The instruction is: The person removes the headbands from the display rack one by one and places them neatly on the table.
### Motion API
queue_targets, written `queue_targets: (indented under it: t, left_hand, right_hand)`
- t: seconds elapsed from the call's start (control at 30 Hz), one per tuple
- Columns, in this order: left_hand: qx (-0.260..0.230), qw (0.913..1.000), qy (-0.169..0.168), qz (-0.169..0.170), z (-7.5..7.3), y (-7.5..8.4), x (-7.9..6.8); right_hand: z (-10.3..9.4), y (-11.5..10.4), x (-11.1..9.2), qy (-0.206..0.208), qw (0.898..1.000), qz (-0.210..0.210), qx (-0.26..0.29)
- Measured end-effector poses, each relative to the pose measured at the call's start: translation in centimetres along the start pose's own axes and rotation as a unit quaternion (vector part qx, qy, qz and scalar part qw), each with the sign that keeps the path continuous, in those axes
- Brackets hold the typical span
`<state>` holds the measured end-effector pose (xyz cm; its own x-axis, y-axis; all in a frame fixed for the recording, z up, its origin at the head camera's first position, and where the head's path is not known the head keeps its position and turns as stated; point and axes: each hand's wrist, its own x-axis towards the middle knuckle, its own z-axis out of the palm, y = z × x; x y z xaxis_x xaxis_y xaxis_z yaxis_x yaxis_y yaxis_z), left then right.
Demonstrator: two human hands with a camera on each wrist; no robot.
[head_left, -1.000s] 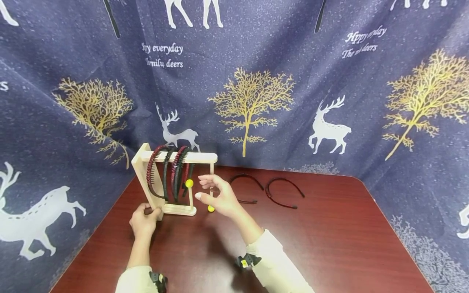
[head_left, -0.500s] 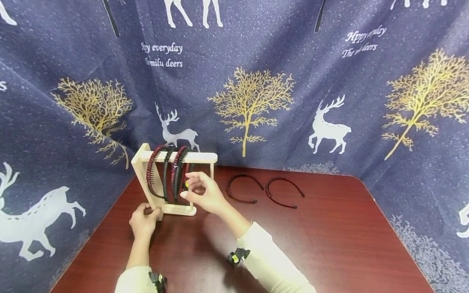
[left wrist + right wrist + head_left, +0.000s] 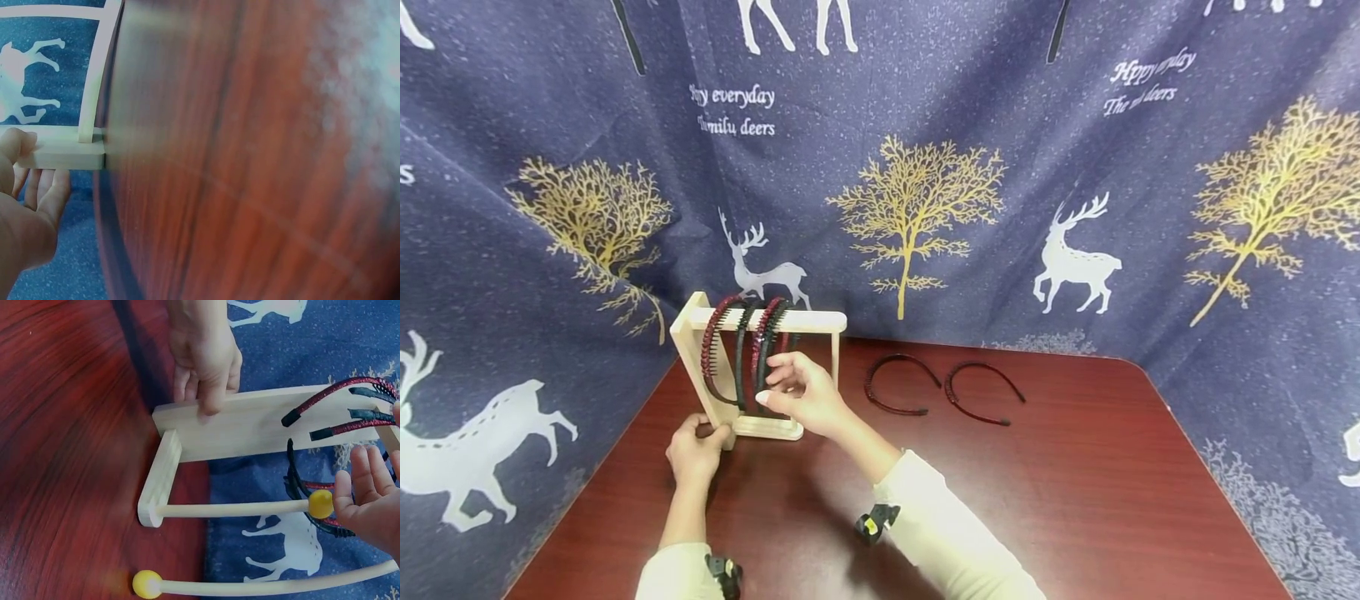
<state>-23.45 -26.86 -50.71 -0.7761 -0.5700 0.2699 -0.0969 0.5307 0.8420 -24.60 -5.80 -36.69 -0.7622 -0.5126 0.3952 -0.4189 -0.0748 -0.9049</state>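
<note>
A pale wooden rack (image 3: pixel 820 322) stands at the table's left, with several black and dark red toothed headbands (image 3: pixel 710 350) hanging from its top bar. My left hand (image 3: pixel 695 450) grips the foot of its side panel, thumb on one face and fingers on the other, as the left wrist view shows on the panel (image 3: pixel 69 153). My right hand (image 3: pixel 808 396) is beside the rightmost hanging headbands, thumb and fingers apart. In the right wrist view its fingers (image 3: pixel 362 475) are fairly straight, near a yellow ball (image 3: pixel 321 504) on a thin wooden rod. Contact with a headband cannot be made out.
Two dark red headbands, one nearer (image 3: pixel 898 411) and one farther right (image 3: pixel 953 396), lie on the reddish-brown table (image 3: pixel 1075 483). A second rod with a yellow ball (image 3: pixel 147 584) hangs from the rack's bar. Behind is a blue cloth (image 3: pixel 850 100) with deer and trees.
My right hand has moved left, past the yellow-tipped rods, to the hanging headbands. My left hand stays on the rack's panel, and the headbands look unmoved.
</note>
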Motion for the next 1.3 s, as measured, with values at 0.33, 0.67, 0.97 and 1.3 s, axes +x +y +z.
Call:
queue_targets:
  t: [0.33, 0.67, 0.97, 1.3]
  left_hand:
    - [-0.004, 1.0, 0.0, 0.003, 0.0, 0.1, -0.1]
    - [0.001, 1.0, 0.001, 0.001, -0.1, 0.2, -0.1]
    - [-0.001, 1.0, -0.002, 0.007, 0.0, -0.1, 0.0]
    - [-0.004, 1.0, -0.003, 0.007, 0.0, -0.3, 0.1]
  right_hand:
    - [0.6, -0.5, -0.1, 0.03, 0.998, -0.024, -0.053]
    - [0.9, -0.6, -0.2, 0.052, 0.993, -0.057, -0.085]
    - [0.3, -0.7, 0.0, 0.08, 0.99, -0.094, -0.066]
    - [-0.4, -0.8, -0.4, 0.095, 0.988, -0.112, -0.052]
